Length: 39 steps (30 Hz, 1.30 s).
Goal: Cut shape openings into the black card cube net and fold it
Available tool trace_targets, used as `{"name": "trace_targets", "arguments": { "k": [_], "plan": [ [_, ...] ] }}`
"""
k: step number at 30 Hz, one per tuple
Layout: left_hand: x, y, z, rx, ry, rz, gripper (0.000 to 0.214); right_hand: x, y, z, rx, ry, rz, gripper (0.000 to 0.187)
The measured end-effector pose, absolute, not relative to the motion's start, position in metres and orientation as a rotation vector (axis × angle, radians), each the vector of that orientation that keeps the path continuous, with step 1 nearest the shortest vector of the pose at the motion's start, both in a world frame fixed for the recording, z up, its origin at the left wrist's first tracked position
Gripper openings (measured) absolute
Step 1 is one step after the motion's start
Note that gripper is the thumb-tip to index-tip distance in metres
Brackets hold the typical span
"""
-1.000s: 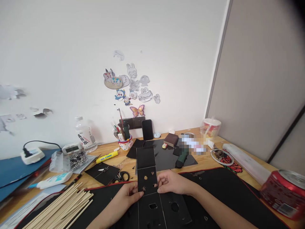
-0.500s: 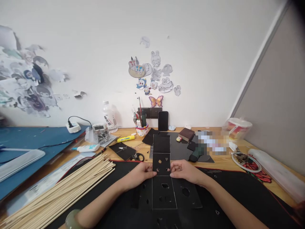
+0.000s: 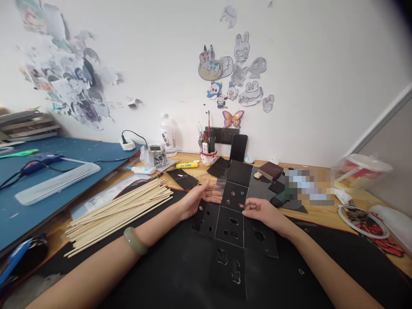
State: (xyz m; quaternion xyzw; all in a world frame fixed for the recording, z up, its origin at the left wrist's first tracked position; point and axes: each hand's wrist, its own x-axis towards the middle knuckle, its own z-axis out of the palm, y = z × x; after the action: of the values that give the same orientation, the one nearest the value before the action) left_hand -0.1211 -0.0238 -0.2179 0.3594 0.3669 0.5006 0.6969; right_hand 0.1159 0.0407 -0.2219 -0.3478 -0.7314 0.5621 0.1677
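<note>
A black card sheet (image 3: 223, 223) in a cross-like layout of panels, with pale fold lines and cut-out shapes, lies on the black mat (image 3: 154, 266). Its far panels tilt up. My left hand (image 3: 199, 200) is open beside the left edge of the card, its fingers stretched out and holding nothing. At the card's right edge, my right hand (image 3: 262, 213) pinches the sheet between thumb and curled fingers. The cut-outs include round holes, a slanted four-sided hole and a flower-like shape on the nearest panel.
A bundle of thin wooden sticks (image 3: 119, 216) lies left of my left forearm. Toward the wall stand a pen cup (image 3: 208, 157), a phone (image 3: 238, 148) and a water bottle (image 3: 168, 135). A yellow glue tube (image 3: 187, 165) lies nearby. A hoop (image 3: 341, 214) and tub (image 3: 365, 171) are right.
My left hand has let go of the card's left edge and spread its fingers. My right hand stays on the right edge. The view has turned left and downward.
</note>
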Motion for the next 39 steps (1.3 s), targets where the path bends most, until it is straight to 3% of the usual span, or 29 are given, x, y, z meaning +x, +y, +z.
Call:
{"name": "trace_targets", "arguments": {
  "k": [10,22,28,33,35,37,39],
  "plan": [
    [-0.118,-0.035,-0.205,0.597,0.527,1.263,0.068,0.110,0.034,-0.214,-1.089,-1.880,1.558,0.030],
    [-0.089,-0.048,-0.204,0.773,0.642,1.142,0.068,0.103,0.027,-0.200,-1.230,-1.832,1.526,0.031],
    [-0.080,-0.053,-0.208,0.917,0.637,1.080,0.066,0.102,0.031,-0.206,-1.242,-2.016,1.399,0.040],
    [-0.082,-0.055,-0.210,0.986,0.717,1.023,0.065,0.099,0.028,-0.211,-1.282,-2.117,0.952,0.066],
    [-0.086,-0.056,-0.209,1.041,0.712,1.011,0.085,0.100,0.026,-0.204,-1.280,-2.174,0.512,0.075],
    [-0.092,-0.057,-0.208,1.178,0.718,0.967,0.102,0.106,0.025,-0.193,-1.288,-2.297,0.161,0.062],
    [-0.098,-0.057,-0.206,1.329,0.732,0.905,0.106,0.117,0.028,-0.181,-1.377,-2.475,0.097,0.039]
  ]
}}
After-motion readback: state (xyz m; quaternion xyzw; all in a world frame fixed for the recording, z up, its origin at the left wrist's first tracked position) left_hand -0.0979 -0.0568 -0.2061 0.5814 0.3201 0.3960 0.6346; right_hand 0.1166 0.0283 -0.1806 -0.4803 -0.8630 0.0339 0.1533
